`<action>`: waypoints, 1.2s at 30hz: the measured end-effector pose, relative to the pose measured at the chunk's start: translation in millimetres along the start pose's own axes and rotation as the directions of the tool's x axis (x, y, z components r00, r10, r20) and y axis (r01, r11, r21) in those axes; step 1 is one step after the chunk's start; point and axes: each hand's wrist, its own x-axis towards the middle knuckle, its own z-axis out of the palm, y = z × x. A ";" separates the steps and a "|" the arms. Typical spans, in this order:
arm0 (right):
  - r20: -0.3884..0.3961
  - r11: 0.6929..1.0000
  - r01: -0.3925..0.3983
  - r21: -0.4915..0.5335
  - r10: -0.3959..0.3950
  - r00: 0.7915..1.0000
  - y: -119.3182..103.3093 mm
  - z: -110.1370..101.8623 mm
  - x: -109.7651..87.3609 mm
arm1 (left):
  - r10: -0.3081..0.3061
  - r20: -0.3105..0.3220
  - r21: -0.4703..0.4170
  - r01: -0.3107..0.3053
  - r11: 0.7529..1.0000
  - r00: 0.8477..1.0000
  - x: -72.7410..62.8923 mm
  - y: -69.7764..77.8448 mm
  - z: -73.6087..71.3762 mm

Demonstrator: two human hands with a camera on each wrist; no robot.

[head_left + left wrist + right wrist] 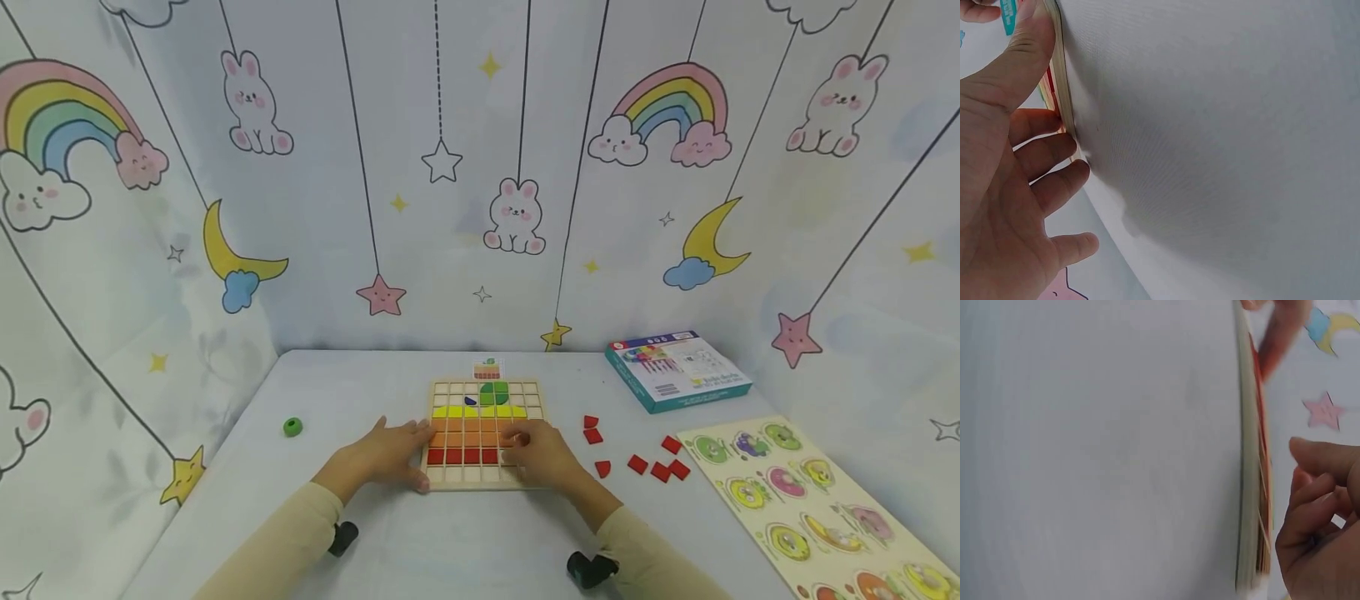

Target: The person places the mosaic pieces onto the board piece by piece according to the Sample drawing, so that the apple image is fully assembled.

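Observation:
A wooden grid board [472,477] lies on the table, with rows of yellow, orange and red pieces and a green shape near its top. My left hand [386,454] rests against the board's left edge, fingers fairly straight; the left wrist view shows the thumb and fingertips touching its side. Over the right part of the red row [471,456] is my right hand [543,454], its fingers bent. The right wrist view shows its fingers curled near the thumb, and any piece between them is hidden. Several loose red pieces [637,464] lie right of the board.
Behind the board stands a small pattern card [487,369]. A teal-sided box [678,371] is at the back right, and a sheet of fruit pictures [780,500] lies at the right. A green ring-like piece [292,427] sits on the left. A patterned cloth hangs behind.

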 end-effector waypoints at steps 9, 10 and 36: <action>-0.038 0.885 -0.207 0.417 0.245 0.969 55.8 -86.3 -7.0 | 0.004 -0.003 -0.008 -0.004 1.000 1.000 -1.4 -0.5 -2.0; -0.035 0.873 -0.232 0.429 0.273 0.961 60.8 -93.3 -7.2 | -0.001 -0.003 -0.005 0.001 1.000 1.000 -1.4 -0.6 -1.9; -0.108 0.967 -0.217 -0.130 0.204 0.973 75.1 -105.6 -2.8 | 0.023 -0.014 0.003 -0.023 1.000 1.000 -2.7 2.5 -2.7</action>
